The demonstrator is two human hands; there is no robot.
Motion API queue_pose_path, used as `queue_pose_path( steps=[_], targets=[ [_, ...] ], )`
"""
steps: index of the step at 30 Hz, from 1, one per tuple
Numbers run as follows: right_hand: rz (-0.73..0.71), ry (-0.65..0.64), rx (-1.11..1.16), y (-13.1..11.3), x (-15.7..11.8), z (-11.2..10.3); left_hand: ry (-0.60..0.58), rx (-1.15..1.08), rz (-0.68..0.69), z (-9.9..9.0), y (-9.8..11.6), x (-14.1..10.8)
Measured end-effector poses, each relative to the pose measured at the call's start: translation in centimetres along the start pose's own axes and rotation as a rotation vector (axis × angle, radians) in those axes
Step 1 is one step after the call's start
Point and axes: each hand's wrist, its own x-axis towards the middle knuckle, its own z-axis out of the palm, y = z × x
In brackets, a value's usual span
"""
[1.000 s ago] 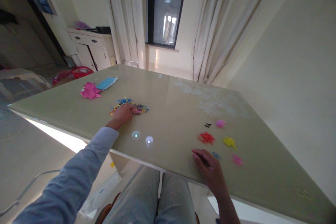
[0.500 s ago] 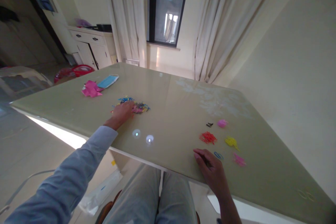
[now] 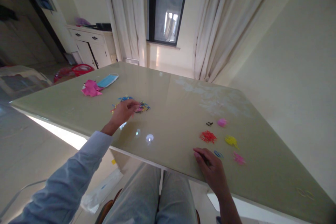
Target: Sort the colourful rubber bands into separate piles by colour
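My left hand (image 3: 125,110) is over a mixed pile of small coloured rubber bands (image 3: 143,107) in blue, yellow, pink, red and black. Its thumb and fingers are pinched together; what lies between them is too small to make out. Near the front edge, my right hand (image 3: 210,164) rests on the table with its fingers curled closed, and nothing shows at the fingertips. Close by it are blue bands (image 3: 218,154) and a heap of red bands (image 3: 208,136). Beyond lie black bands (image 3: 209,124), pink bands (image 3: 222,122), yellow bands (image 3: 231,141) and another pink group (image 3: 239,158).
A crumpled pink sheet (image 3: 91,88) and a blue face mask (image 3: 108,81) lie at the table's far left. Two pale loops (image 3: 305,194) are near the right corner. The glossy table (image 3: 168,119) carries whitish smudges at the back right. A white cabinet (image 3: 91,43) stands behind.
My left hand has lifted slightly and shifted a little right over the pile, with its fingers now pinched in view. The right hand has stayed in place.
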Motion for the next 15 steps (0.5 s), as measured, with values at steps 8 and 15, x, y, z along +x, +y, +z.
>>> queue_pose_path(
  steps=[8,15],
  targets=[
    [0.000,-0.004,0.000,-0.2,-0.1,0.1,-0.054,-0.713,-0.164,2.3,6.8,-5.3],
    [0.006,-0.006,0.009,-0.4,-0.2,0.2,-0.199,-0.891,-0.210,4.8,10.7,-8.0]
  ],
)
